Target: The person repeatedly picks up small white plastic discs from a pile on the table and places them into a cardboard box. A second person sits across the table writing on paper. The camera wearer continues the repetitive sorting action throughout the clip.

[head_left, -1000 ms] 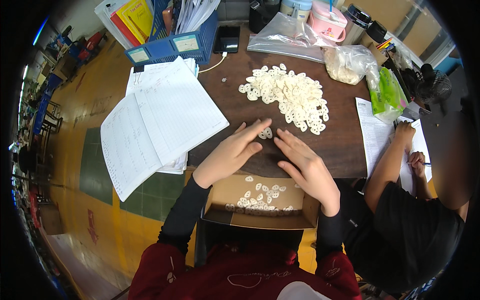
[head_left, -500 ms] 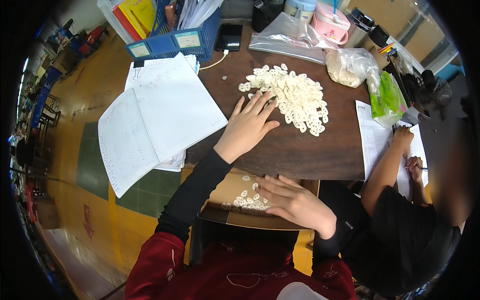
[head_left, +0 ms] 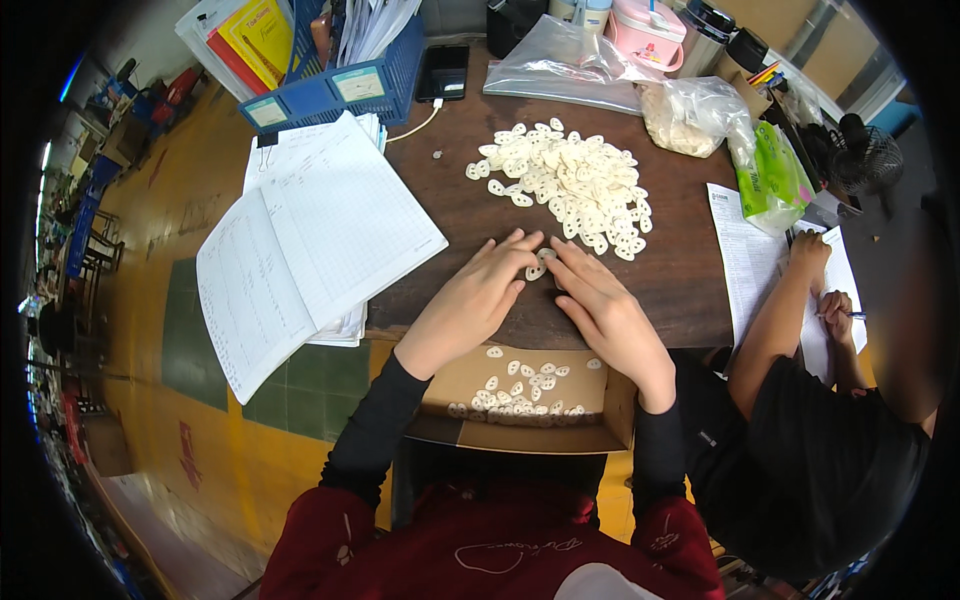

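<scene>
A heap of small cream oval pieces with holes (head_left: 590,185) lies on the dark wooden table (head_left: 660,310). Between my two hands, just this side of the heap, sit a few loose pieces (head_left: 537,266). My left hand (head_left: 470,300) rests on the tabletop, its fingers stretched toward them. From the other side my right hand (head_left: 605,305) lies with fingers extended, the tips touching or nearly touching the pieces. Below the table edge, an open cardboard box (head_left: 470,435) holds more of the same pieces, scattered on its bottom.
An open notebook (head_left: 330,220) lies left, before a blue file basket (head_left: 330,95) and a phone (head_left: 443,72) on a cable. Plastic bags (head_left: 690,115) and a pink container (head_left: 645,35) stand at the back right. A co-worker's arm (head_left: 785,300) rests over papers at right.
My left hand has drawn back from the heap toward me. My right hand has risen from over the box to the tabletop, and a few pieces now lie between both hands.
</scene>
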`<state>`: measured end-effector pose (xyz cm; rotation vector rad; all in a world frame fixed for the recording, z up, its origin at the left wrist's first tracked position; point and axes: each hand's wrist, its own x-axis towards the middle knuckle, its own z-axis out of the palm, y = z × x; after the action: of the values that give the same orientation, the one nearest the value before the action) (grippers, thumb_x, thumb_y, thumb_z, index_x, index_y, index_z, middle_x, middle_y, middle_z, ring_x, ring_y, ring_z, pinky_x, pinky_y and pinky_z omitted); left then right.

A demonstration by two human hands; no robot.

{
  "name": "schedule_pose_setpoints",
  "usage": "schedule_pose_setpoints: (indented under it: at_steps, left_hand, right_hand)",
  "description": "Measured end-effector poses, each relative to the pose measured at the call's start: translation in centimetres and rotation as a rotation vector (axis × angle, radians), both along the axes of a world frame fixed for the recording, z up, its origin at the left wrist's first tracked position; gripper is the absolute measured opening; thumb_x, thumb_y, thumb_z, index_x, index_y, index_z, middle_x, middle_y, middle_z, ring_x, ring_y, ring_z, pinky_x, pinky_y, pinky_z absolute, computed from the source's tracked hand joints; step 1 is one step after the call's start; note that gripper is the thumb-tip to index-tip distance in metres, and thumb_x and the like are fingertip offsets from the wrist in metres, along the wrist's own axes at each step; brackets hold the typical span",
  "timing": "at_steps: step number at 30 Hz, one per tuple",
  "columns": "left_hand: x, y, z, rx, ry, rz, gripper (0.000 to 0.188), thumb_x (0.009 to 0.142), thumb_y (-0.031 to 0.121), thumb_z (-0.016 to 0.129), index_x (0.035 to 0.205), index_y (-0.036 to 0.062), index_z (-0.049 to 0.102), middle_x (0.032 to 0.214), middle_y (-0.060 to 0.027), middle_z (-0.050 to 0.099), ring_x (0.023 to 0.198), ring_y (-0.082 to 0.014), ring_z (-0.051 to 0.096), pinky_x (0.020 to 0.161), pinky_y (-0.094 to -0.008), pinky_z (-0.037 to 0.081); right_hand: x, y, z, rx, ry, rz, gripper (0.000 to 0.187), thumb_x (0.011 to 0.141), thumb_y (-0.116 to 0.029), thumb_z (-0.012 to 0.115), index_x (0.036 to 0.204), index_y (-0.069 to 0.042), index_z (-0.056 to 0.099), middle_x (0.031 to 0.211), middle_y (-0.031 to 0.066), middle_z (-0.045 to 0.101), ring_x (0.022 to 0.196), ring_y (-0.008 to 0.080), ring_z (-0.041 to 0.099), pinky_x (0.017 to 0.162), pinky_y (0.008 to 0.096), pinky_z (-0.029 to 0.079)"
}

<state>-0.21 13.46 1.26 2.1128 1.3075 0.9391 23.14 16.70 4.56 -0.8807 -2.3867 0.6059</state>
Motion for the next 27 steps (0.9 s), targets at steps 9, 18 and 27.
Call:
schedule_pose_setpoints:
  at_steps: [9, 18, 27]
  left_hand:
    - [0.1, -0.5, -0.4, 0.052, 0.023, 0.103, 0.027, 0.105, 0.013, 0.062, 0.13, 0.0064, 0.072, 0.148, -0.0126, 0.064, 0.142, -0.0326, 0.056, 0.125, -0.0497, 0.038]
    - [-0.2, -0.6, 0.9, -0.153, -0.297, 0.088, 0.031, 0.11, 0.008, 0.052, 0.139, 0.004, 0.061, 0.136, -0.0149, 0.072, 0.127, -0.0308, 0.068, 0.117, -0.045, 0.045]
    - [-0.1, 2.7, -0.1, 0.03, 0.013, 0.199, 0.047, 0.112, 0.022, 0.052, 0.156, 0.0051, 0.047, 0.169, -0.021, 0.037, 0.159, -0.0385, 0.03, 0.127, -0.0489, 0.03]
  right_hand:
    - [2.1, -3.3, -0.1, 0.02, -0.238, -0.069, 0.053, 0.098, -0.012, 0.069, 0.149, -0.004, 0.058, 0.156, 0.0171, 0.056, 0.145, 0.0339, 0.053, 0.123, 0.0498, 0.039]
    - [2.7, -4.3, 1.4, -0.138, -0.075, 0.164, 0.054, 0.096, -0.016, 0.073, 0.147, -0.003, 0.061, 0.155, 0.0164, 0.058, 0.147, 0.0351, 0.052, 0.124, 0.0522, 0.038]
    - [-1.8, -1.9, -0.8, 0.097, -0.169, 0.119, 0.054, 0.097, -0.018, 0.073, 0.148, -0.005, 0.06, 0.153, 0.0147, 0.059, 0.143, 0.0332, 0.055, 0.12, 0.048, 0.044]
